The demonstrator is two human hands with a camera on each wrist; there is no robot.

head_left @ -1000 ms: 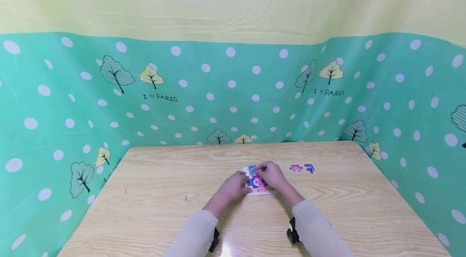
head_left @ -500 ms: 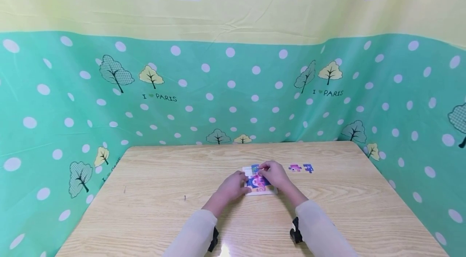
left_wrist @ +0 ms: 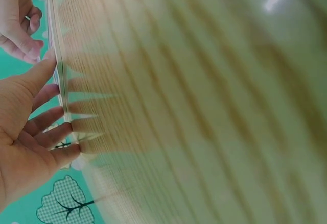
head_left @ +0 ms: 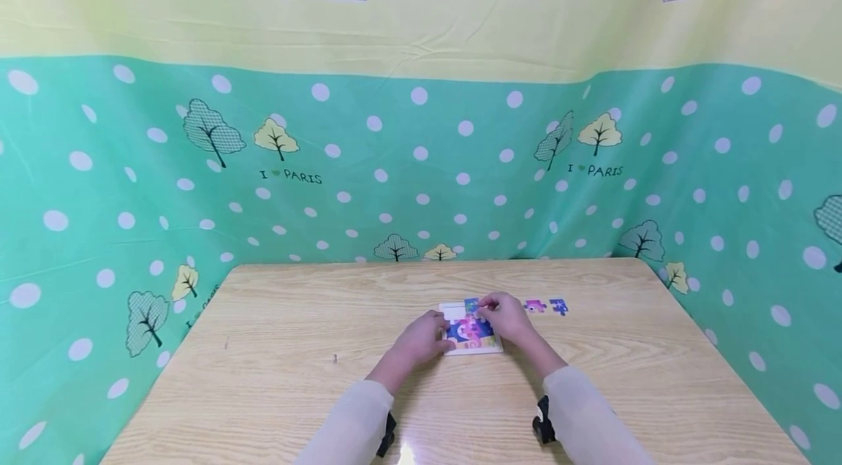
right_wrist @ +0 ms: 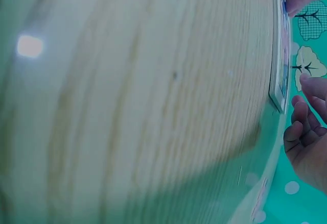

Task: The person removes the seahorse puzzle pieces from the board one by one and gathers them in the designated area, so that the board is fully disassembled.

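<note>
A small square jigsaw puzzle (head_left: 470, 333) with a pink and dark blue picture lies in a white-rimmed tray (head_left: 473, 352) on the table; white backing shows at its far left. My left hand (head_left: 419, 339) rests at the tray's left side, thumb at the near corner, fingers spread along the edge. In the left wrist view these fingers look lightly bent and apart. With thumb and forefinger my right hand (head_left: 506, 316) pinches a blue-green puzzle piece (head_left: 471, 306) at the tray's far edge. From the right wrist view, the right hand (right_wrist: 309, 132) hides that piece.
Two loose puzzle pieces lie right of the tray: a pink one (head_left: 535, 306) and a blue one (head_left: 558, 306). A wooden table (head_left: 296, 319) bears everything. Polka-dot cloth (head_left: 421, 172) hangs along its back and sides.
My right hand has shifted to the right along the tray's far edge, and the blue-green puzzle piece has moved right with it. More white backing shows at far left. My left hand has stayed put.
</note>
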